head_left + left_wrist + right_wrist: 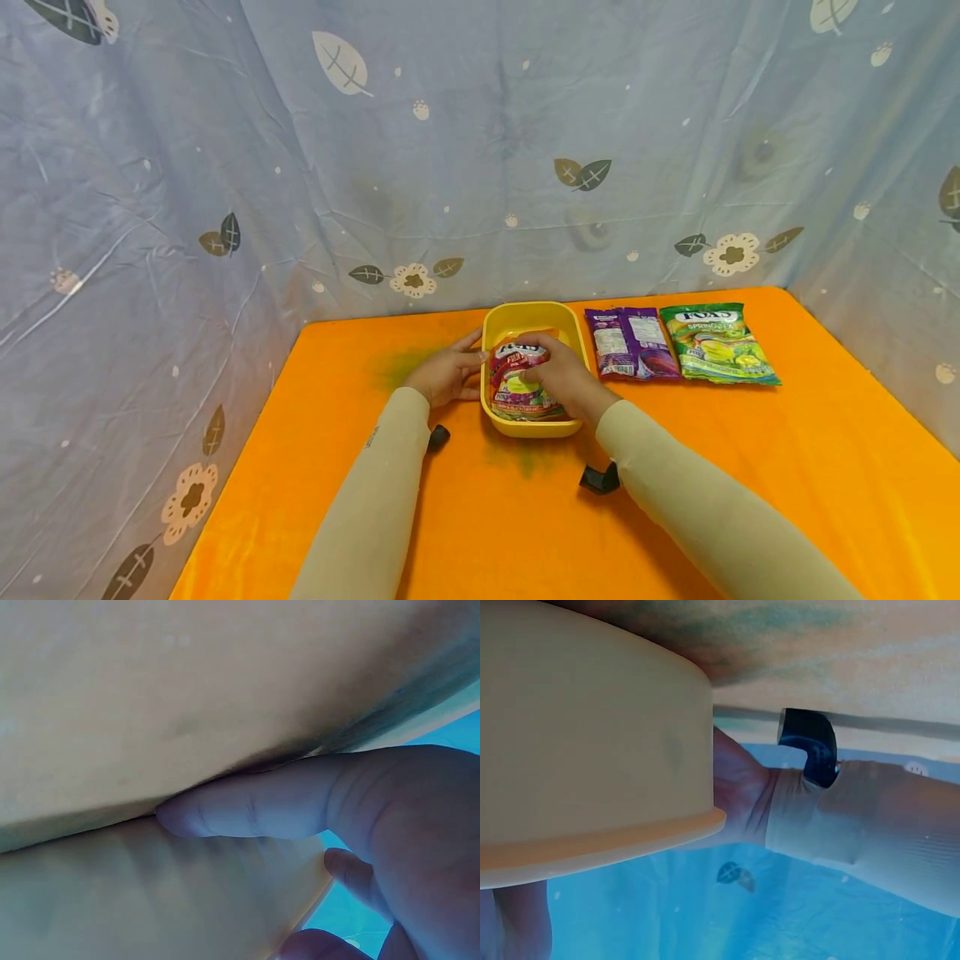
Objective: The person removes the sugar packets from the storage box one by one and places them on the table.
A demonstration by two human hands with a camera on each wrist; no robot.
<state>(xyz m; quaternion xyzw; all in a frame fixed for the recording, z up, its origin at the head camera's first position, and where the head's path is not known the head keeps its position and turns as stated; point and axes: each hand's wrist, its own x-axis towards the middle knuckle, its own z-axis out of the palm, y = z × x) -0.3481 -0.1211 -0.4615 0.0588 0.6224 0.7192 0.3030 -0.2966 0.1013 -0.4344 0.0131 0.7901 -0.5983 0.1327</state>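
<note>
A yellow plastic tub (pixel 533 429) stands on the orange cloth, with a red FOX'S candy bag (pixel 517 398) lying face up inside it. My left hand (pixel 447 372) rests against the tub's left outer wall, fingers extended. In the left wrist view, one finger (pixel 255 802) lies low along the tub wall (pixel 150 892), beside the cloth. My right hand (pixel 562 375) reaches into the tub over its right side and grips the candy bag between thumb and fingers. Seen from the right wrist, the tub (pixel 592 735) hides most of that hand and the bag.
To the tub's right lie a purple candy packet (pixel 632 343), back side up, and a green FOX'S Spring Tea bag (pixel 720 343). A patterned blue-grey curtain (pixel 480 208) encloses the orange-covered table (pixel 510 533) at the back and sides. Black wrist mounts (pixel 600 479) stick out under the sleeves.
</note>
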